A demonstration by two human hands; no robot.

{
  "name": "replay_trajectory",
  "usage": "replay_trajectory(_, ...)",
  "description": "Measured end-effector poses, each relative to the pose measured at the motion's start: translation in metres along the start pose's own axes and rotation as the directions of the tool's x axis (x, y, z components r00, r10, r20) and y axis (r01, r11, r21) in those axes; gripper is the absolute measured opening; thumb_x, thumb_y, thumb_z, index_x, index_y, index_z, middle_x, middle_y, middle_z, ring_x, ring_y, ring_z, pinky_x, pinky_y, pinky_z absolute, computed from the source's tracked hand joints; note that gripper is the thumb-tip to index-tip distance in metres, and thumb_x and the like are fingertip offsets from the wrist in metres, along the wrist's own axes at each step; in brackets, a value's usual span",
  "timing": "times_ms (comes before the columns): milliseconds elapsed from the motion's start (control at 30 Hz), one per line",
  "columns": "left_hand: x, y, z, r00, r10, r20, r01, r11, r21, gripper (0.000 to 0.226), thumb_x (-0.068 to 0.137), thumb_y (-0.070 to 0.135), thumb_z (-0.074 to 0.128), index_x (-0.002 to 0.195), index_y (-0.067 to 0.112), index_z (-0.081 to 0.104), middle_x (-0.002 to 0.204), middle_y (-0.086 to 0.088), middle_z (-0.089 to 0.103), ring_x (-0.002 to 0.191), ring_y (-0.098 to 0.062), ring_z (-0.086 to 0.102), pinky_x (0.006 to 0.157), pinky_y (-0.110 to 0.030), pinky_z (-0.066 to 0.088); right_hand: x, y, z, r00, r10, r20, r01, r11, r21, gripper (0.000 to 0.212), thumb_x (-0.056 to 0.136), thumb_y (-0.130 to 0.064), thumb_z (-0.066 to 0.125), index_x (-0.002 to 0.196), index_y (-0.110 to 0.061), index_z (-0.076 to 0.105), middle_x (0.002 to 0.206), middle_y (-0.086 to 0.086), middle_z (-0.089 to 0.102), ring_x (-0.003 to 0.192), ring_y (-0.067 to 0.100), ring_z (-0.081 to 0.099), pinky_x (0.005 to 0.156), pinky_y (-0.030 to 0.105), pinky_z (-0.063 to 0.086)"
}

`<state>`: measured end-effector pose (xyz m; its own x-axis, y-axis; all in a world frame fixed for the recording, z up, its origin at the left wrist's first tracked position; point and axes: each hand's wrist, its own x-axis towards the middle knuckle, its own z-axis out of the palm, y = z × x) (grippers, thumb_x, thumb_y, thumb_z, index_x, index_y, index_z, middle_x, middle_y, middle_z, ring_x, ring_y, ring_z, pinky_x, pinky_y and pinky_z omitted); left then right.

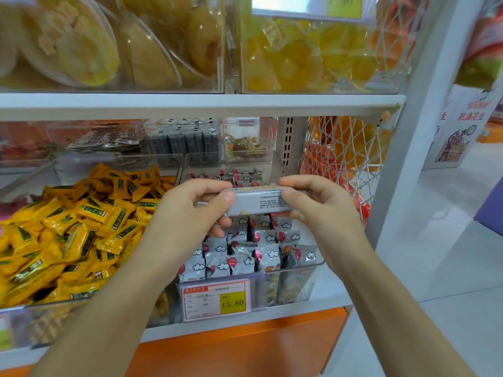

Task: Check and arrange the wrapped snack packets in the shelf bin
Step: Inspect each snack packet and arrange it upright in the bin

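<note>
One grey packet (257,201), text side facing the camera, held level above clear bin (299,268); cloud-and-balloon packets (245,258) stand upright inside.

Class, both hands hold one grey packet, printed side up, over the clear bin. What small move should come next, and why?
Probably lower the packet into the bin and stand it upright in a row. The left hand and right hand pinch its ends just above the bin, with its small print facing up as if for checking, and the shelved packets beneath stand upright in rows.
</note>
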<state>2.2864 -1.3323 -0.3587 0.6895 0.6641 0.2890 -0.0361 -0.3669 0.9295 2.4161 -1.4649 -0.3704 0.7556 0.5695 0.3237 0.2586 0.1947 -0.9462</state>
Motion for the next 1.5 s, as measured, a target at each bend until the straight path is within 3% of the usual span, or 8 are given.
replay_trajectory(267, 0.0, 0.0, 0.0, 0.997, 0.042, 0.062, -0.044, 0.999, 0.026, 0.016, 0.08, 0.013, 0.068, 0.09, 0.025, 0.064, 0.074, -0.002, 0.067, 0.055, -0.011, 0.064, 0.052, -0.02, 0.052, -0.002, -0.003, 0.003, 0.992, -0.103, -0.073, 0.093, 0.988, -0.124, 0.014, 0.081, -0.016, 0.069, 0.068, -0.021, 0.065, 0.064, -0.019, 0.064, 0.061, -0.006, 0.057, 0.057, 0.01, 0.046)
replay_trajectory(433, -0.002, -0.004, 0.004, 0.998, 0.046, 0.054, -0.051, 0.994, 0.1, 0.011, 0.078, 0.025, 0.07, 0.083, 0.023, 0.061, 0.07, 0.001, 0.068, 0.057, -0.019, 0.066, 0.055, -0.035, 0.057, -0.004, -0.002, 0.01, 0.972, -0.185, -0.143, 0.154, 0.967, -0.204, 0.017, 0.081, -0.018, 0.069, 0.065, -0.019, 0.064, 0.062, -0.015, 0.062, 0.061, 0.0, 0.054, 0.059, 0.014, 0.045)
replay_trajectory(767, 0.0, -0.002, 0.006, 0.996, -0.003, -0.088, 0.012, 0.995, 0.104, 0.025, 0.085, 0.028, 0.063, 0.075, 0.006, 0.058, 0.058, -0.005, 0.065, 0.044, -0.022, 0.063, 0.046, -0.036, 0.054, -0.008, -0.002, 0.013, 0.977, -0.194, -0.092, 0.171, 0.961, -0.219, 0.009, 0.084, -0.017, 0.066, 0.075, -0.021, 0.068, 0.078, -0.006, 0.067, 0.075, 0.008, 0.062, 0.067, 0.022, 0.051)
replay_trajectory(967, 0.003, -0.007, 0.006, 0.988, -0.041, -0.149, 0.055, 0.995, 0.089, 0.027, 0.091, 0.034, 0.053, 0.079, 0.011, 0.061, 0.053, -0.003, 0.063, 0.042, -0.009, 0.058, 0.048, -0.026, 0.051, -0.003, -0.006, 0.0, 0.976, -0.079, 0.204, 0.101, 0.99, -0.101, 0.044, 0.083, 0.004, 0.062, 0.118, -0.023, 0.061, 0.115, -0.001, 0.066, 0.099, 0.01, 0.065, 0.08, 0.022, 0.054)
replay_trajectory(1167, 0.003, -0.008, 0.013, 0.999, 0.009, 0.05, -0.016, 0.989, 0.149, 0.017, 0.089, 0.025, 0.058, 0.092, 0.042, 0.061, 0.064, 0.016, 0.06, 0.052, 0.007, 0.052, 0.048, -0.008, 0.04, 0.0, -0.003, -0.002, 0.994, -0.106, 0.026, 0.109, 0.986, -0.126, 0.036, 0.084, -0.012, 0.066, 0.118, -0.015, 0.056, 0.104, 0.008, 0.067, 0.077, 0.016, 0.07, 0.065, 0.032, 0.059)
replay_trajectory(1300, 0.009, -0.013, 0.021, 1.0, 0.009, 0.007, -0.01, 0.979, 0.204, 0.036, 0.093, 0.022, 0.052, 0.128, 0.021, 0.052, 0.073, 0.006, 0.061, 0.044, 0.007, 0.052, 0.043, -0.009, 0.039, 0.004, 0.0, 0.003, 0.992, -0.122, 0.023, 0.124, 0.966, -0.227, 0.034, 0.081, -0.013, 0.07, 0.113, -0.014, 0.058, 0.102, 0.003, 0.068, 0.085, 0.015, 0.069, 0.072, 0.037, 0.059)
replay_trajectory(1400, 0.02, -0.018, 0.024, 0.999, 0.018, -0.044, -0.004, 0.954, 0.3, 0.053, 0.093, 0.03, 0.05, 0.142, 0.019, 0.034, 0.115, -0.006, 0.062, 0.079, 0.001, 0.063, 0.076, -0.023, 0.052, 0.019, -0.003, 0.007, 0.996, -0.084, -0.016, 0.078, 0.968, -0.239, 0.029, 0.08, -0.012, 0.071, 0.107, -0.013, 0.059, 0.099, 0.003, 0.067, 0.075, 0.016, 0.07, 0.072, 0.043, 0.058)
replay_trajectory(1500, 0.032, -0.026, 0.026, 0.997, 0.076, -0.014, -0.05, 0.769, 0.637, 0.052, 0.093, 0.041, 0.045, 0.136, 0.015, 0.036, 0.136, -0.005, 0.048, 0.123, -0.022, 0.044, 0.101, -0.042, 0.038, 0.05, -0.008, 0.013, 0.986, -0.145, -0.084, 0.1, 0.91, -0.402, 0.024, 0.081, -0.018, 0.071, 0.101, -0.014, 0.059, 0.094, -0.003, 0.064, 0.082, 0.017, 0.067, 0.077, 0.037, 0.056)
